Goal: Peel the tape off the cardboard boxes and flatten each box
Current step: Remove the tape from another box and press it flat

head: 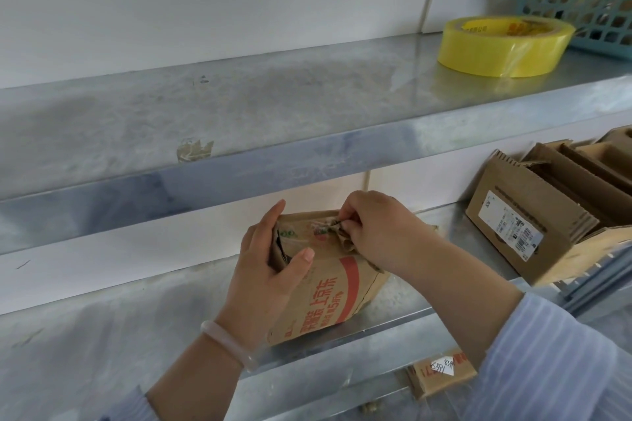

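A small brown cardboard box (pixel 333 297) with red print stands on the lower metal shelf (pixel 136 325), near its front edge. My left hand (pixel 270 267) grips the box's upper left corner, thumb on the front face. My right hand (pixel 372 232) pinches a crumpled strip of tape (pixel 330 227) at the box's top edge. Part of the box's top is hidden behind my hands.
A yellow tape roll (pixel 502 46) and a blue mesh basket (pixel 581 0) sit on the upper shelf (pixel 239 120) at right. An open cardboard box (pixel 533 215) with a label stands on the lower shelf's right side. Another box (pixel 441 372) lies below.
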